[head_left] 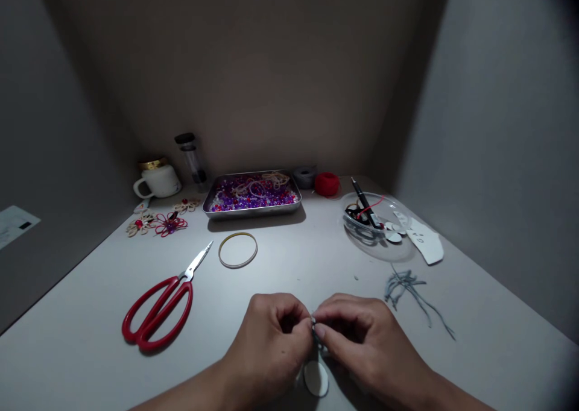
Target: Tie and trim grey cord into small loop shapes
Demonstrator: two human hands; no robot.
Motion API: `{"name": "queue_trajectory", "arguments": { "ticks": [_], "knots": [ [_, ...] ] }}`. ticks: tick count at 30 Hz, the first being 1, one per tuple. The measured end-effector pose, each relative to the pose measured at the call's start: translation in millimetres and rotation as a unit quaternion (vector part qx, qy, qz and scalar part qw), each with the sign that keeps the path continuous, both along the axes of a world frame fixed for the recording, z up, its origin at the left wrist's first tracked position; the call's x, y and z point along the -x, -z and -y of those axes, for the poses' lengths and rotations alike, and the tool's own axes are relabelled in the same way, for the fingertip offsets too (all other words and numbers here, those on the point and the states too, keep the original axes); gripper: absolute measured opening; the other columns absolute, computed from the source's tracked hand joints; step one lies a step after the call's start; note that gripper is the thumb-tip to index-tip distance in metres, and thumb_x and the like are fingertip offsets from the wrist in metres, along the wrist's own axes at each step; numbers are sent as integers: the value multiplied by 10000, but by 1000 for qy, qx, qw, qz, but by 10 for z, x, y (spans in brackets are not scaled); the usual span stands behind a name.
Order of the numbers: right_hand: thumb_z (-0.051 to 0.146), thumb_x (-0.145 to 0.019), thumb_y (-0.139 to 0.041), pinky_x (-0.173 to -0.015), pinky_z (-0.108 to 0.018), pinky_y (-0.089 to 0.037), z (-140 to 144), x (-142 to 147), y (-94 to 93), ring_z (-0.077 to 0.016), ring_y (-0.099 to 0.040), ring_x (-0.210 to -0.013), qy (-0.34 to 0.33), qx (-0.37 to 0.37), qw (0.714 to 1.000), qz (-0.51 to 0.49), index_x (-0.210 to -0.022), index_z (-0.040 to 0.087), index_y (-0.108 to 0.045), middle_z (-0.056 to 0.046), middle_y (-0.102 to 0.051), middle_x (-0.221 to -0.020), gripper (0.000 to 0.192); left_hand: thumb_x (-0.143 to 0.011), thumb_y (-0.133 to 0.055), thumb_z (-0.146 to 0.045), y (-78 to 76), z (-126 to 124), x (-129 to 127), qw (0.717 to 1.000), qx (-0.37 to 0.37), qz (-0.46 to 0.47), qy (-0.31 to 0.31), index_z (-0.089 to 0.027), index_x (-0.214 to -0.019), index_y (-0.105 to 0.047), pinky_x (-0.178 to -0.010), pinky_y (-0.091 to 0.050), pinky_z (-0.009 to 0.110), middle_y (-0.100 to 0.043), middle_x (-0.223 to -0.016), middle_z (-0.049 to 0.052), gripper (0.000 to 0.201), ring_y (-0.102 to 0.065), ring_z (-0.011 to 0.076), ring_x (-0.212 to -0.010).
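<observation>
At the front middle of the table, my left hand (280, 332) and my right hand (362, 338) meet fingertip to fingertip. Both are closed in a pinch on a short piece of grey cord (318, 338), mostly covered by the fingers. Just below the cord lies a white oval disc (316, 379); whether the two are joined I cannot tell. Right of my right hand rests a loose bunch of grey cord strands (404, 287). Red-handled scissors (158, 314) lie to the left, blades closed and pointing away from me.
A yellowish ring (220, 255) lies mid-table. Behind it stand a metal tray (253, 211) of beads, a red cord roll (326, 184), a grey roll (304, 176), a white mug (161, 182) and cord flowers (170, 223). A clear dish (402, 209) holds a pen (365, 203). Walls enclose the table.
</observation>
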State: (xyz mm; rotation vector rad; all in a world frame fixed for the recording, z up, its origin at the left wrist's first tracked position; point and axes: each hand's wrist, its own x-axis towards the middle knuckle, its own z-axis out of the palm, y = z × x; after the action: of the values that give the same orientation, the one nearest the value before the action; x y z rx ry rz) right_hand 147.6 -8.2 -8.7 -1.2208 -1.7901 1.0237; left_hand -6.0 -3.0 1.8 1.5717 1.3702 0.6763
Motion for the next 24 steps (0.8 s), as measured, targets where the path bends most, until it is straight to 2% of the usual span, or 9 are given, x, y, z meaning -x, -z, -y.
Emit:
{"name": "queue_trajectory", "arguments": {
  "ticks": [13, 19, 24],
  "knots": [
    [115, -705, -551, -481, -216, -417, 7, 5, 30, -125, -562, -516, 9, -35, 999, 17, -617, 152, -683, -22, -634, -577, 163, -659, -493, -162, -16, 39, -18, 999, -27, -34, 12, -122, -566, -586, -441, -301, 196, -495, -500, -22, 138, -407, 92, -489],
    [144, -693, -547, -446, -199, -397, -5, 13, 30, -109, -517, -481, 32, 15, 999, 4, -603, 147, -662, -8, -598, -545, 146, -658, -494, -186, -4, 17, -32, 1000, 26, 12, 6, -129, -550, -554, -434, -283, 200, -451, -488, -36, 136, -364, 85, -479],
    [164, -709, -540, -440, -201, -399, -4, 3, 10, -107, -513, -478, 13, 51, 999, -9, -649, 146, -669, -9, -596, -557, 144, -663, -503, -209, 24, -6, -25, 998, 48, 42, -3, -130, -561, -552, -430, -260, 200, -426, -484, -46, 139, -334, 81, -474]
  ]
}}
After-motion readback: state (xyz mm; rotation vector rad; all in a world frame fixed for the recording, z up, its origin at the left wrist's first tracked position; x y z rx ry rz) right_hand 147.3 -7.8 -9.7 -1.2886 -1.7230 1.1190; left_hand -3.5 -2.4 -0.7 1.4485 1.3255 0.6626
